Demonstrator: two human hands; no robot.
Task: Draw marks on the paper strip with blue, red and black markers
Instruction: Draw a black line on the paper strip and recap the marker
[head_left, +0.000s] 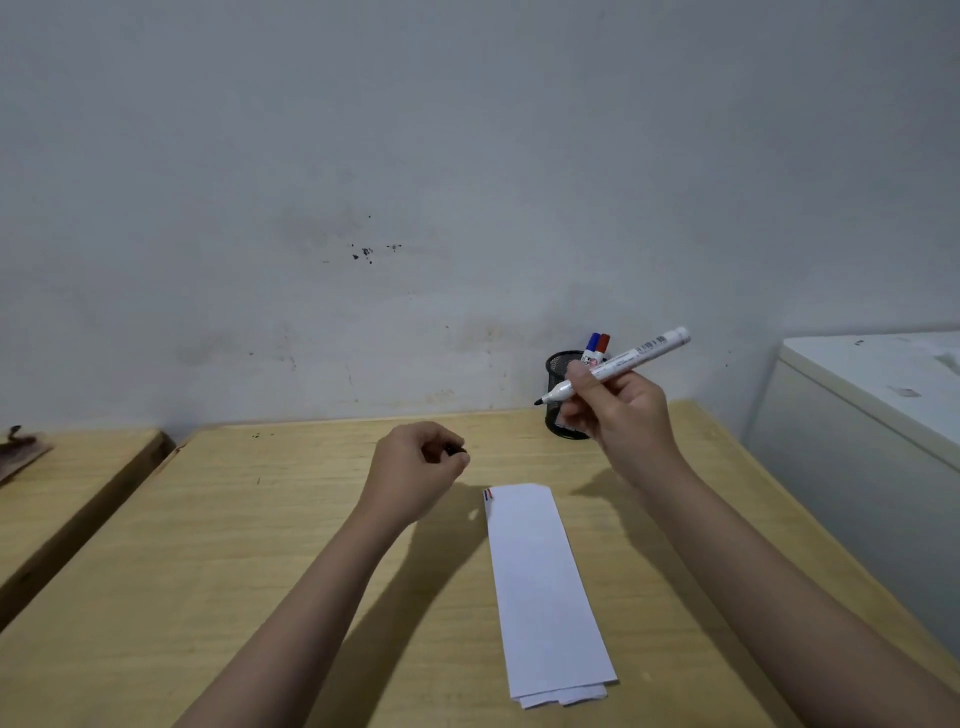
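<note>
The white paper strip (545, 587) lies lengthwise on the wooden table (260, 545), its near end just short of the table's near edge, with open tabletop to its left and right. Small blue and red marks (487, 494) sit at its far-left corner. The right hand (618, 410) holds an uncapped black marker (615, 366) above the table, tip pointing left, well clear of the paper. The left hand (421, 467) is curled around a small dark object, probably the cap (454, 449), mostly hidden. A black mesh pen holder (558, 395), partly behind the right hand, stands at the far edge holding the blue marker (592, 345) and red marker (602, 345).
</note>
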